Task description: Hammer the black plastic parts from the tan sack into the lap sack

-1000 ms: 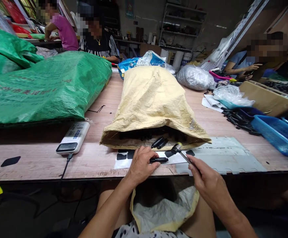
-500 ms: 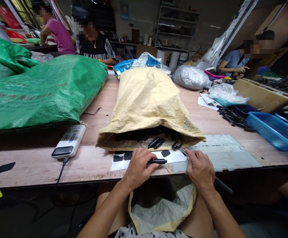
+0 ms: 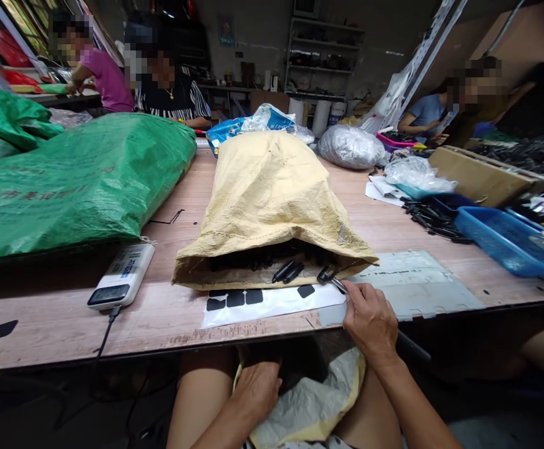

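1. Left hand (image 3: 257, 383): bare; the back and knuckles are visible, the fingertips largely hidden.
2. Right hand (image 3: 370, 318): bare; knuckles rounded, the back of the hand broad.
3. Left forearm (image 3: 228, 427) and right forearm (image 3: 410, 396): both bare over the visible length, slender, narrowing towards the wrist.
4. Clothing (image 3: 295, 445): white cloth with dark dots, seen as a thin strip at the lower edge (type of garment and cut cannot be determined).
5. Left leg (image 3: 201, 393) and right leg (image 3: 370, 421): bare where visible, the right partly obscured.
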`<state>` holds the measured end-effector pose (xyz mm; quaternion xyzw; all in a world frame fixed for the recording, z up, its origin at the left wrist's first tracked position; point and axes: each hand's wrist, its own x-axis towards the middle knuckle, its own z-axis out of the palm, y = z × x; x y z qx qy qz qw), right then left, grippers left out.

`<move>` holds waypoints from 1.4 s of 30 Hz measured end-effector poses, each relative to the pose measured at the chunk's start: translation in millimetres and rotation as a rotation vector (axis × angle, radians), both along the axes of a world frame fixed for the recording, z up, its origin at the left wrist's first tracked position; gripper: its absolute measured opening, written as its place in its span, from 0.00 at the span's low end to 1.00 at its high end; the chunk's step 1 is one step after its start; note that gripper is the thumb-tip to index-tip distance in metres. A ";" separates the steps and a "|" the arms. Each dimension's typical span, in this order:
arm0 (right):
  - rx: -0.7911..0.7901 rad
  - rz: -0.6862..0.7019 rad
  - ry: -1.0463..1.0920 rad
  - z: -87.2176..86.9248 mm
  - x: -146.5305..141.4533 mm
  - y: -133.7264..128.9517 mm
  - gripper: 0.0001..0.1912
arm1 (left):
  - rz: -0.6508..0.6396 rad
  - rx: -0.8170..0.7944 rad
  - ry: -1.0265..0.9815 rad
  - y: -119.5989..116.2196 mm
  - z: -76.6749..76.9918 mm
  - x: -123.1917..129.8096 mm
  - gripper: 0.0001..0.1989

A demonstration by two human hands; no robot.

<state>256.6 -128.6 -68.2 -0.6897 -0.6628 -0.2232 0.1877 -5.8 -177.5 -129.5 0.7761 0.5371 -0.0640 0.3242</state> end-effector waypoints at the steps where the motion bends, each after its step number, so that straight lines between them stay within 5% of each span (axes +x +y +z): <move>1: 0.002 -0.001 -0.003 0.0 0.0 0.0 0.18 | -0.016 0.001 -0.003 -0.6 4.5 0.2 0.17; 7: 0.006 -0.001 -0.020 -0.8 0.2 0.0 0.18 | -0.137 0.050 -0.443 15.8 82.1 11.0 0.07; 11: 0.018 0.006 -0.023 -0.9 -0.6 0.0 0.18 | 0.156 0.428 -0.567 67.3 113.2 15.8 0.10; 13: 0.022 0.006 -0.024 -0.7 -0.9 0.1 0.18 | 0.257 0.587 -0.484 93.8 115.1 17.7 0.09; 16: 0.018 0.003 -0.018 0.0 -1.0 0.1 0.17 | 0.251 0.607 -0.256 117.9 112.2 22.4 0.08; 21: -0.007 -0.006 -0.007 1.1 -1.1 -0.2 0.17 | 0.243 0.564 -0.086 116.7 112.3 25.2 0.08; 25: 0.000 -0.013 0.013 0.0 -2.2 -0.1 0.17 | 0.291 0.650 -0.218 101.1 110.8 13.3 0.08; 29: -0.003 0.004 0.024 -2.3 1.1 1.9 0.17 | 0.101 0.561 -0.447 87.9 99.5 2.3 0.07; 32: -0.017 0.067 0.100 -0.2 7.1 2.2 0.17 | 0.078 0.504 -0.509 85.7 89.2 0.0 0.06; 42: -0.146 0.441 0.664 40.2 -31.9 -33.9 0.22 | 0.148 0.433 -0.581 90.5 83.9 -0.8 0.08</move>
